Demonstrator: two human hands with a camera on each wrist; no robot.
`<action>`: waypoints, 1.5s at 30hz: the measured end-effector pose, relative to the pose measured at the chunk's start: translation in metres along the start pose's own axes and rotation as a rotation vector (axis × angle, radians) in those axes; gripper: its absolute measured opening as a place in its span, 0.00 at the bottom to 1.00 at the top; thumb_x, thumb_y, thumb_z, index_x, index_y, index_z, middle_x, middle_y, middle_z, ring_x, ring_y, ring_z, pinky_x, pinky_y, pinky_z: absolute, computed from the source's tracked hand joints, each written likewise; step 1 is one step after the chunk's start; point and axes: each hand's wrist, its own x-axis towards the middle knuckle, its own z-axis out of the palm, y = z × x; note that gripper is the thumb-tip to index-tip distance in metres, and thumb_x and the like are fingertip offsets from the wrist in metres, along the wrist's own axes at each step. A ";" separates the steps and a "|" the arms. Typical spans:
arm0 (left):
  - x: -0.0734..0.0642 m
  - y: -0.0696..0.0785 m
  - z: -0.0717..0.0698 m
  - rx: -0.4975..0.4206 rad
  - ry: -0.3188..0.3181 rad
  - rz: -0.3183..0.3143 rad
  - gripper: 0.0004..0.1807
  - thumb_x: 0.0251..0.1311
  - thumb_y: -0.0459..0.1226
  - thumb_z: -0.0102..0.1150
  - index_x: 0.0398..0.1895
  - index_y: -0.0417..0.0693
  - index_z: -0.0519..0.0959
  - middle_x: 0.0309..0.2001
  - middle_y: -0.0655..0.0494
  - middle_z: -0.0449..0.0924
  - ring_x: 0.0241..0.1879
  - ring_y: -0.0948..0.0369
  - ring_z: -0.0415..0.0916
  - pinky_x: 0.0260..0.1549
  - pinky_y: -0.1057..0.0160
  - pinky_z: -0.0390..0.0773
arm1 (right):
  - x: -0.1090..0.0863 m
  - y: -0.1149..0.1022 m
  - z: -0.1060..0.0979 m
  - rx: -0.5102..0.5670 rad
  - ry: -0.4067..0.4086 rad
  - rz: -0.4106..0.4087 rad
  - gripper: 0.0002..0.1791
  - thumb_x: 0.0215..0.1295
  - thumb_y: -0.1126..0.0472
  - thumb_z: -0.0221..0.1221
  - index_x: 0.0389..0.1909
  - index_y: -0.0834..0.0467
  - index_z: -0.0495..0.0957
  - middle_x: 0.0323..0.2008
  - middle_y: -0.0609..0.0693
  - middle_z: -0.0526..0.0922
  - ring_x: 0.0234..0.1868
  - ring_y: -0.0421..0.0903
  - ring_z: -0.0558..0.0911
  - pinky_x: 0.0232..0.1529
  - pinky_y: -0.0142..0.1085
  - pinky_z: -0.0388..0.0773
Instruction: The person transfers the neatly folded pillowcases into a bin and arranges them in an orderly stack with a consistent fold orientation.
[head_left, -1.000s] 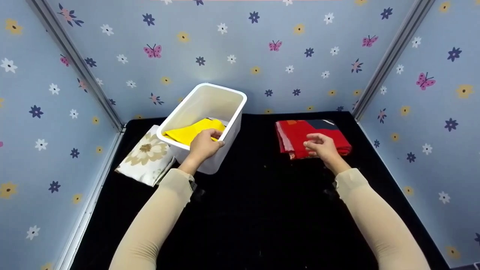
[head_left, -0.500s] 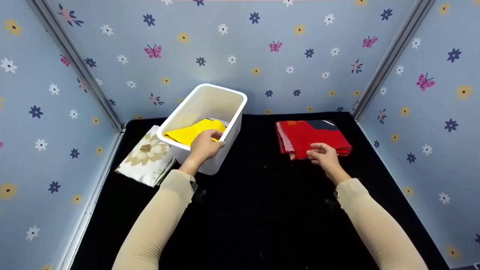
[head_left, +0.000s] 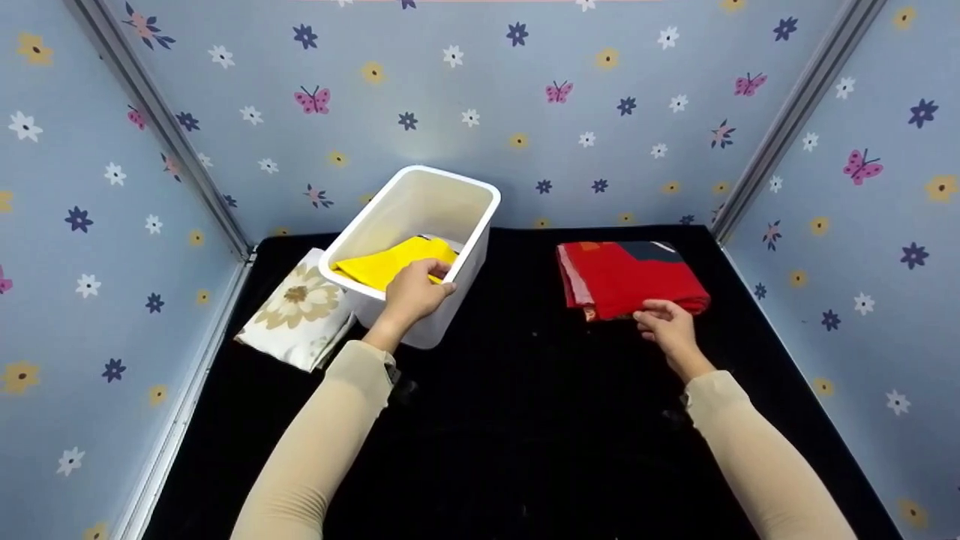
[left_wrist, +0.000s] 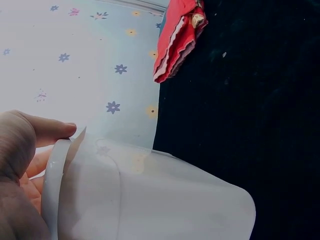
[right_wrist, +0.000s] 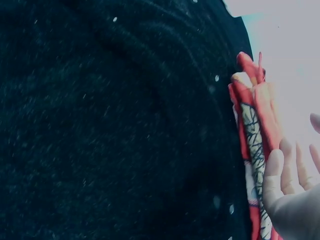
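Observation:
My left hand grips the near right rim of a white plastic bin, thumb outside and fingers over the inner side. In the left wrist view the thumb lies along the bin rim. Inside the bin lies a yellow cloth. At the front edge of a folded red cloth is my right hand, its fingers loosely bent and holding nothing. The right wrist view shows the hand's spread fingers beside the stacked layers of the folded cloth.
A folded white cloth with a beige flower lies left of the bin, partly behind it. Black fabric covers the table. Blue flowered panels enclose the back and both sides.
My right hand has drawn back from over the red cloth to its front edge, slightly to the right. The left hand keeps its grip on the bin rim.

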 end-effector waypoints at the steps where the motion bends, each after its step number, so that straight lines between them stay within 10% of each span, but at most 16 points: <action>1: 0.000 0.000 0.000 0.001 0.002 0.000 0.20 0.68 0.44 0.71 0.60 0.49 0.87 0.56 0.52 0.91 0.54 0.50 0.88 0.57 0.43 0.80 | 0.000 0.001 -0.002 0.011 0.013 0.008 0.23 0.73 0.66 0.68 0.64 0.68 0.76 0.31 0.37 0.87 0.34 0.37 0.88 0.40 0.32 0.89; 28: -0.002 0.000 0.002 0.005 0.027 0.022 0.20 0.67 0.43 0.70 0.61 0.49 0.87 0.57 0.53 0.91 0.54 0.51 0.89 0.58 0.43 0.80 | 0.009 0.027 -0.023 0.080 0.307 0.021 0.38 0.71 0.62 0.70 0.76 0.67 0.64 0.40 0.43 0.76 0.33 0.30 0.80 0.40 0.25 0.85; 45: -0.002 0.000 0.001 0.007 0.032 0.008 0.21 0.67 0.43 0.71 0.61 0.50 0.87 0.57 0.55 0.91 0.53 0.52 0.90 0.57 0.43 0.80 | 0.029 0.028 -0.033 0.196 0.311 0.140 0.57 0.72 0.56 0.70 0.89 0.56 0.41 0.56 0.48 0.72 0.54 0.42 0.85 0.71 0.37 0.81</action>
